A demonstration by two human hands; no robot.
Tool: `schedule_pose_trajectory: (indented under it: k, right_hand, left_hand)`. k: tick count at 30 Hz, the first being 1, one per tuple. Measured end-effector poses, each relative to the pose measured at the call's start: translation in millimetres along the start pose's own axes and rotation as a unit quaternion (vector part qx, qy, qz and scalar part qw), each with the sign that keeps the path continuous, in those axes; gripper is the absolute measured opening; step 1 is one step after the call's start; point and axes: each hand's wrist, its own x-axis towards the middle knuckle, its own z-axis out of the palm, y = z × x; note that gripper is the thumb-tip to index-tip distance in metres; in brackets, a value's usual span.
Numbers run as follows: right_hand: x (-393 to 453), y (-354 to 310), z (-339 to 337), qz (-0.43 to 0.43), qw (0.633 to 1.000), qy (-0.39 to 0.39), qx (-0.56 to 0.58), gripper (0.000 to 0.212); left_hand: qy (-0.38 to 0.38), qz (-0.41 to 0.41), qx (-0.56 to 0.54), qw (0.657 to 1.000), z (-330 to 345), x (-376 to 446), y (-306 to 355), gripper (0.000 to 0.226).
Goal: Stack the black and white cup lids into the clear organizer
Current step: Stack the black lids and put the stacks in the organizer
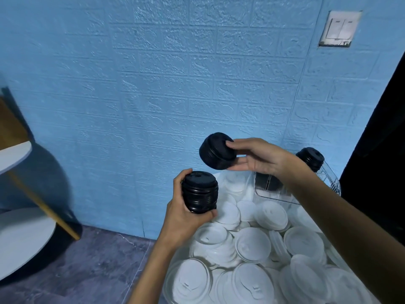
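Head view is showing two stacks of black lids just right of the frame's centre. The lower stack of black lids point(199, 191) is standing roughly upright, its ribbed rims nested, top lid facing the camera; the left hand point(183, 212) is wrapping around it, fingers and thumb curled tight on its sides. Above and to the right, a shorter stack of black lids point(215, 151) is tilting on its side, and the right hand point(255, 156) is pinching it between the thumb on top and the fingers beneath. Below both hands, loose white lids point(252, 242) are lying piled in a clear bin point(168, 279) that is filling the lower right of the frame. At the middle right, the clear organizer point(328, 183) is sitting at the bin's far edge, with more black lids point(312, 157) standing in it behind the right wrist. A blue brick-pattern wall point(153, 73) is filling the background, a light switch point(339, 28) sitting at the upper right, and a round white shelf point(19, 238) is showing at the left edge.
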Motion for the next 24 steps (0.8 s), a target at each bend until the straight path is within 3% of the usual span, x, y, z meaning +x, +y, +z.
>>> schedule_pose_trajectory:
  k: [2, 5, 10, 18, 24]
  right_hand:
    - [-11, 6, 6, 0.031, 0.999, -0.035, 0.028, 0.048]
    - [-21, 15, 10, 0.056, 0.997, -0.047, 0.025, 0.037]
    - [-34, 21, 16, 0.045, 0.998, -0.037, -0.016, 0.027]
    - [-62, 24, 21, 0.004, 0.997, 0.001, -0.075, 0.023]
    - [-76, 33, 22, 0.028, 0.996, 0.036, -0.073, 0.033]
  left_hand:
    - [-0.001, 0.003, 0.0, 1.0, 3, -2, 4, 0.109]
    - [-0.006, 0.008, 0.002, 1.0, 6, -7, 9, 0.111]
    - [-0.03, 0.026, 0.001, 0.999, 9, -14, 22, 0.113]
    - [-0.072, 0.046, 0.014, 0.996, 19, -21, 36, 0.141]
    - [-0.074, 0.054, -0.014, 0.996, 27, -26, 50, 0.136]
